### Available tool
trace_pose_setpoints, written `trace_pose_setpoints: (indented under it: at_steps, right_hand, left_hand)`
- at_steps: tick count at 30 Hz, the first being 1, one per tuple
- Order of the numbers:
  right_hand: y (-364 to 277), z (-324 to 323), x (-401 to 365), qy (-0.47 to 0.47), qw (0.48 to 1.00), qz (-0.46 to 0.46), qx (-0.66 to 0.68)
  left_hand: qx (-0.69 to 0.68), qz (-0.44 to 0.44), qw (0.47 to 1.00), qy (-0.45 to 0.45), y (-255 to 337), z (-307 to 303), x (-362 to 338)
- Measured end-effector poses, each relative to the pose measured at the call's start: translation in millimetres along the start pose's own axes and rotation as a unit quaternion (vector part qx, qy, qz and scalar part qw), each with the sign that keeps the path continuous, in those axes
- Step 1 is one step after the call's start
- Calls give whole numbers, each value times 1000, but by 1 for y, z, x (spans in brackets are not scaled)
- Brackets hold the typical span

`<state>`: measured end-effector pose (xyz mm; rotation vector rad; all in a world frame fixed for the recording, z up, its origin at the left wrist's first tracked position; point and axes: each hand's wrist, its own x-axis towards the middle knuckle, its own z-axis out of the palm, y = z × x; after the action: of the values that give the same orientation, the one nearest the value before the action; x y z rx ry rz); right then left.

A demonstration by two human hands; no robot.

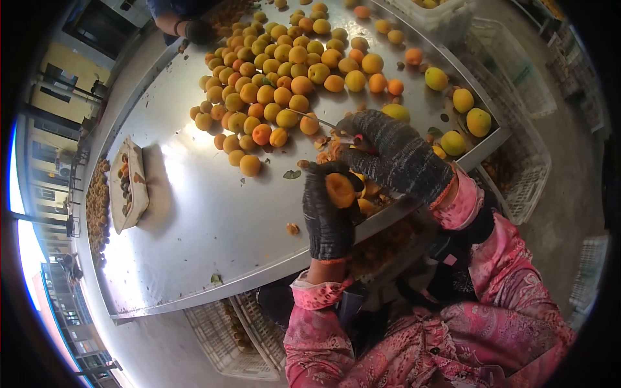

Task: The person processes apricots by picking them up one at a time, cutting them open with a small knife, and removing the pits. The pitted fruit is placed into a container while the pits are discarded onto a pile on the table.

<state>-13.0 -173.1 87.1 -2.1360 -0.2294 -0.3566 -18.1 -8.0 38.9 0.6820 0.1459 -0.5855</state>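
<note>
Both hands wear dark gloves near the front edge of the metal table. My left hand [326, 213] is wrapped round an orange apricot [340, 190], whose flesh faces up. Just right of it, my right hand [396, 154] is closed on a thin metal tool [312, 117] that points left over the fruit. Beneath and between the hands lie orange scraps [328, 150] and more apricots, partly hidden by the gloves. A heap of yellow and orange apricots [265, 94] spreads over the table beyond my hands.
The metal table [213, 239] has a raised rim. A white tray [136, 200] with dark pieces stands at left, beside many brown pits [97, 213]. Plastic crates [530, 174] stand right and below [226, 349]. Another person's gloved hand [199, 32] is at the far edge.
</note>
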Motion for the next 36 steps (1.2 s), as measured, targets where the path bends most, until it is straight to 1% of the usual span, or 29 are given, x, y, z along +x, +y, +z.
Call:
trace_pose_setpoints:
  at_steps: [1,2,3,5,6,8,9,11,13,15,16,17,18,19,21,22,23,25,26,27,28,29,30,31,32,33,34,35,36]
  right_hand:
    - [2,-3,-1,-17,1000,11,-4]
    - [3,-5,-1,-33,999,20,-8]
    - [5,-7,-2,-30,999,17,-3]
    - [8,-9,-6,-44,998,17,-49]
    - [9,-10,-8,-43,998,15,-44]
    - [9,-11,-12,-51,998,-10,-47]
    - [10,-12,-12,-50,998,-13,-43]
    - [14,-13,-13,-54,997,-21,-48]
    - [13,-16,-13,-46,998,2,-35]
    - [13,-17,-13,-39,999,28,-24]
    - [15,-17,-14,-30,999,23,-22]
    - [16,-17,-14,-21,999,17,-21]
    - [16,-17,-14,-17,999,33,0]
    - [16,-17,-15,-16,999,33,1]
    - [18,-17,-14,-24,999,28,-5]
    - [19,-18,-13,-32,999,25,-2]
    - [22,-16,-13,-29,999,26,0]
    - [28,-12,-14,8,1000,-18,-1]
    - [27,-11,-15,10,1000,-16,-1]
    - [25,-11,-14,4,1000,-3,22]
    - [22,-11,-13,-1,999,10,46]
    - [19,-11,-14,0,999,10,46]
    - [17,-11,-16,-1,999,-21,29]
    - [14,-11,-17,-2,999,-53,12]
    - [10,-11,-19,-3,999,-53,12]
    - [5,-10,-21,-9,995,-96,-18]
    - [2,-8,-23,-17,989,-140,-48]
    - [-2,-4,-26,-22,989,-142,-48]
    - [-6,0,-28,-5,973,-201,-109]
  left_hand:
    - [266,118,957,-5,-9,4,-7]
    - [509,227,830,-10,-13,7,-13]
    - [514,229,827,-9,-8,15,-23]
    - [675,211,673,-217,7,40,-48]
    - [679,211,670,-214,9,43,-55]
    - [672,111,714,-164,14,46,-67]
    - [676,111,711,-161,18,42,-69]
    - [533,72,839,-89,28,30,-68]
    - [552,69,825,101,43,37,-47]
    - [595,122,776,168,55,23,-11]
    - [596,125,775,167,60,7,9]
    - [707,216,651,170,65,-12,30]
    - [793,299,504,168,68,-22,45]
    - [794,299,503,167,71,-21,55]
    - [843,213,443,219,75,-22,72]
    - [856,255,402,203,76,-32,80]
    - [857,255,400,201,76,-38,86]
    - [878,257,346,208,74,-37,92]
    - [879,257,346,206,74,-37,93]
    - [789,208,544,195,76,-31,89]
    - [660,149,715,175,78,-25,85]
    - [660,149,715,174,76,-20,77]
    - [527,154,819,166,72,-1,60]
    - [378,154,900,153,67,6,47]
    - [445,192,868,108,64,-1,41]
    - [444,192,869,109,60,0,32]
    - [541,245,800,87,54,7,22]
    - [629,292,717,64,49,18,13]
    - [669,296,674,105,46,37,5]
